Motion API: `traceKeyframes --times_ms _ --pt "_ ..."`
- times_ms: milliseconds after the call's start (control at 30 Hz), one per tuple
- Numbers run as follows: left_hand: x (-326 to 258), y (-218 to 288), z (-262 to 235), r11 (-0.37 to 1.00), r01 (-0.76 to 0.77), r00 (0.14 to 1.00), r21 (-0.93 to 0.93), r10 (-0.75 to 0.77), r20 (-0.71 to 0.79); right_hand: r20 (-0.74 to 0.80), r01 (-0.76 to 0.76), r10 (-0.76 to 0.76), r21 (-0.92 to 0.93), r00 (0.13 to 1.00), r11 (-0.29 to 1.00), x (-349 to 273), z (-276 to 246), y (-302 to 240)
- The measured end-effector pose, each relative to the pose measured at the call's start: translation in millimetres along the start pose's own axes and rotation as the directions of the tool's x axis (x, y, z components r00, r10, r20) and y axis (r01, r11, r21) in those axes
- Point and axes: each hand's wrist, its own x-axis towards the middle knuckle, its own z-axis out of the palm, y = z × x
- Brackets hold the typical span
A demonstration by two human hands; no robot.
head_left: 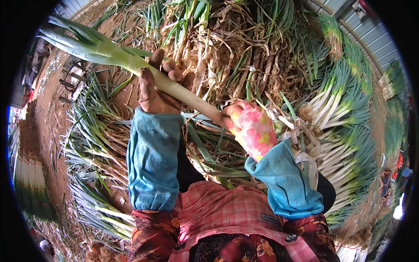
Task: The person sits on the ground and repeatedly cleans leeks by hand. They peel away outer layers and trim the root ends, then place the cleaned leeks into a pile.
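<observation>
One thick leek point(181, 92) lies slantwise across my two hands, its green leaves toward the far left and its white root end toward the right. My left hand point(161, 87), in a dirty brown glove, cups the upper shaft from below with the fingers curled up around it. In a pink and yellow patterned glove, my right hand point(251, 126) is closed on the root end; its fingertips are partly hidden. Blue sleeve covers reach over both forearms. Beneath my hands lie loose leaves and dry peelings point(214, 148).
A big heap of untrimmed leeks with dry brown leaves point(235, 56) rises ahead. Cleaned white leeks point(345, 161) are laid in rows on the right. More leeks point(96, 144) spread at left, near a metal frame point(74, 78). Tied bundles point(30, 179) stand far left.
</observation>
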Motion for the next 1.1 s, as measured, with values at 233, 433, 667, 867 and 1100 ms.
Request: traceKeyframes --times_ms 233,433,667,867,1100 --pt "-1.8 1.2 5.9 0.999 -0.044 0.999 0.013 0.044 -0.028 0.050 0.010 0.002 -0.246 0.999 0.969 0.2 4.5 -10.2" --pt "-5.2 8.7 2.5 0.995 -0.082 0.995 0.057 0.078 0.064 0.025 0.090 -0.087 -0.308 0.996 0.947 2.8 16.5 -18.0" --pt "-7.1 12.0 9.8 0.988 0.032 0.978 -0.153 0.000 0.208 0.150 -0.251 0.212 0.754 0.966 0.607 1.2 14.0 22.7" --pt "-5.5 28.8 -6.4 0.989 0.011 0.962 -0.149 0.030 0.272 0.306 -0.243 0.542 0.952 0.783 -0.186 -28.2 3.0 92.6" --pt "5.8 -3.0 -17.3 0.983 0.121 0.993 -0.139 -0.120 0.017 0.126 -0.181 0.152 0.259 0.980 0.949 5.6 22.0 -30.0"
